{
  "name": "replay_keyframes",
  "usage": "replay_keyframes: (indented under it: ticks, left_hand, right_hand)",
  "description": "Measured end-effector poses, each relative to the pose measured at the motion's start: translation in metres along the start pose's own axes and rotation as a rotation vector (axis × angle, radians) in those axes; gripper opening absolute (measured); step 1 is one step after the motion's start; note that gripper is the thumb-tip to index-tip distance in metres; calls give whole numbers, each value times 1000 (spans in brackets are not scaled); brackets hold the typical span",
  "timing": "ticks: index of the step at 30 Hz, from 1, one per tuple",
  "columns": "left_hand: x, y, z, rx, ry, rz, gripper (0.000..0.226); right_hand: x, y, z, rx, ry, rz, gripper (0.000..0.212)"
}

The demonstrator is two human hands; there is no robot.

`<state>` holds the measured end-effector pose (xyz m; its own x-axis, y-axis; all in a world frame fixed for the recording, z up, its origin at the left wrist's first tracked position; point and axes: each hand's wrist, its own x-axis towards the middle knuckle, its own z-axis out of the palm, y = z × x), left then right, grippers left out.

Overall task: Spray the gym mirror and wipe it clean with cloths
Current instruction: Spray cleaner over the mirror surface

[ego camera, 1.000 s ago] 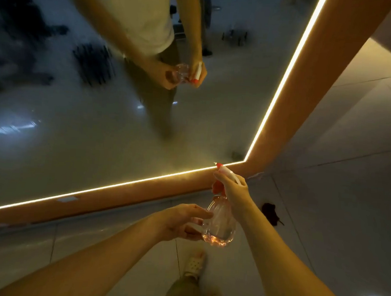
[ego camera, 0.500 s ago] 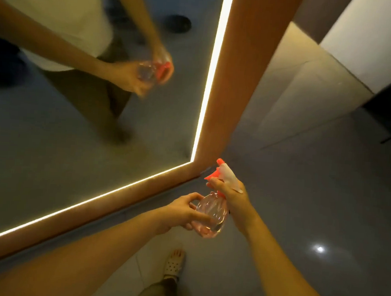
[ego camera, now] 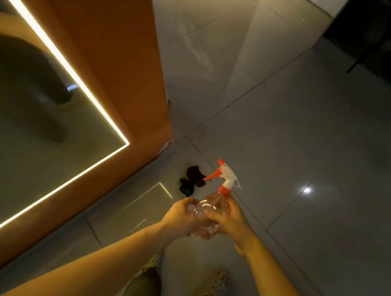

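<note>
**Grip dropped from trigger to bottle body; nothing sprayed on the glass yet**

Head view: You now have both hands on the clear body of the bottle point(ego camera: 208, 215). Your left hand point(ego camera: 180, 218) curls round its near-left side, and your right hand point(ego camera: 231, 219) is wrapped round the right side, fingers clamped across the front. A second ago your right hand sat higher, closed over the neck and spray head point(ego camera: 226, 174), with the left only steadying the belly. That head now stands free above both hands, tilted up and away from you, and no finger is on the trigger. You cannot spray from this hold, so this looks like a regrip or a check of the bottle, not a spray stroke. How much liquid is left I cannot tell.

Your view has also swung right and down. The mirror point(ego camera: 28, 136) has slid to the left edge, its lit lower corner well apart from the bottle, and the bottle hangs over the floor point(ego camera: 306, 132) in front of your feet. Two dark cloths point(ego camera: 191, 180) have come into sight, lying on the tiles near the foot of the orange frame point(ego camera: 104, 49), just beyond the bottle.

For the task, spraying is not yet under way. You would need your right hand back on the trigger and the nozzle turned towards the glass. The cloths are untouched.
</note>
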<state>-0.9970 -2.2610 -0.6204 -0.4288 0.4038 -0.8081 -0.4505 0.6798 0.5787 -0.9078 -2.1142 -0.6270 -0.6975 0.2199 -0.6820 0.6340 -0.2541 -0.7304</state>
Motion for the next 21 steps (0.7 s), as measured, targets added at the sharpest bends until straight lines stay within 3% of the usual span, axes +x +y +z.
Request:
replay_keyframes:
  ticks: [3, 6, 10, 14, 19, 21]
  left_hand:
    - [52, -33, 41, 16, -40, -46, 55]
    - [114, -73, 74, 99, -24, -47, 69]
    - [205, -129, 92, 206, 2, -22, 78]
    - [300, -172, 71, 569, 9, 0, 79]
    - [434, -222, 30, 1040, 292, 107, 55]
    - [484, -242, 24, 1207, 337, 174, 69]
  right_hand:
    - [33, 63, -32, 3, 38, 21, 54]
    - [79, 135, -52, 28, 122, 68, 59]
    - [160, 213, -68, 71, 193, 120, 47]
    - [247, 279, -90, 27, 201, 158, 35]
    - [351, 332, -108, -1, 294, 158, 35]
    - [389, 348, -105, -25, 356, 109, 40]
